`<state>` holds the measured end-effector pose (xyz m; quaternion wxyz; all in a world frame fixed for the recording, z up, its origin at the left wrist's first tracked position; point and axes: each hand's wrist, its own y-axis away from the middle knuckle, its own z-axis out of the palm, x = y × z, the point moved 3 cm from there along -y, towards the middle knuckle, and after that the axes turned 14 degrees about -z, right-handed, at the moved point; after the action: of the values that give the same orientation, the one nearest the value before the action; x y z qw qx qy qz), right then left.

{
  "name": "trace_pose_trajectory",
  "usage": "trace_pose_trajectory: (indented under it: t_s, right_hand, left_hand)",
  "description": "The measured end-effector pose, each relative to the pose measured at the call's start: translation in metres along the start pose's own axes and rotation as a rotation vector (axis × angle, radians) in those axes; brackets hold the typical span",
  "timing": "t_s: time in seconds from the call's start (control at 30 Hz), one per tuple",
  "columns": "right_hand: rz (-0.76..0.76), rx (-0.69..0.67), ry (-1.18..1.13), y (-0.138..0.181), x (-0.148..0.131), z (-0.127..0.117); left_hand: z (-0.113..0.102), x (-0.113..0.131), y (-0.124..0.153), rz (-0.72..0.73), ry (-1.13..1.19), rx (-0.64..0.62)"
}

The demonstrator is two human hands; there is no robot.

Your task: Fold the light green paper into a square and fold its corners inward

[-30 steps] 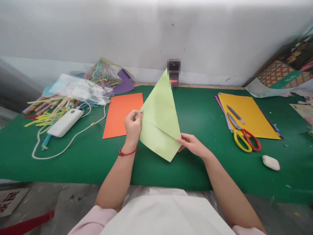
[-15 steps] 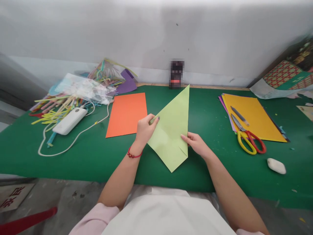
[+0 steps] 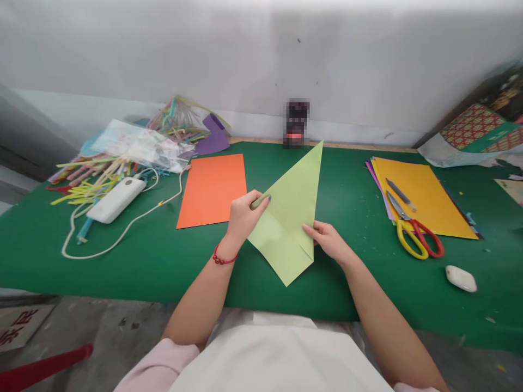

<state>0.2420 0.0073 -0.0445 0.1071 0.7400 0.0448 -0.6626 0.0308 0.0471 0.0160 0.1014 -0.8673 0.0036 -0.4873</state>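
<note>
Left hand and right hand both pinched a pale green paper, one at each side edge. Each thumb lay on top; the other fingers were partly hidden behind the sheet. The paper was in the middle, over the green table, its long tip toward the wall and a short crease near its lower right corner.

At the left, a pile of coloured strips lay partly under a clear plastic bag. Just in front was a white power bank, and a white cable looped across the table. Next came some purple paper at the back and an orange paper, flat beside the left hand. A dark, blurred object stood by the wall, behind the green tip.

To the right, a yellow-topped paper stack bore a grey pen-like tool and scissors — handles past the near edge. A small white case lay closer in; a patterned bag stood far right.
</note>
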Motion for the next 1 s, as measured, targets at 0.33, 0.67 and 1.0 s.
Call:
trace_pose_trajectory:
  t_s: [0.33, 0.67, 1.0]
  right_hand:
    - [-0.103, 0.005, -0.084, 0.005, -0.015, 0.002]
    - [-0.204, 0.258, -0.089, 0.000, -0.016, -0.014]
    - [-0.297, 0.533, -0.050, 0.002, -0.021, -0.033]
  left_hand:
    - [0.000, -0.012, -0.009, -0.189, 0.082, -0.187]
    - [0.007, -0.003, -0.003, -0.213, 0.007, -0.508]
    - [0.013, -0.003, -0.002, -0.141, -0.086, -0.652]
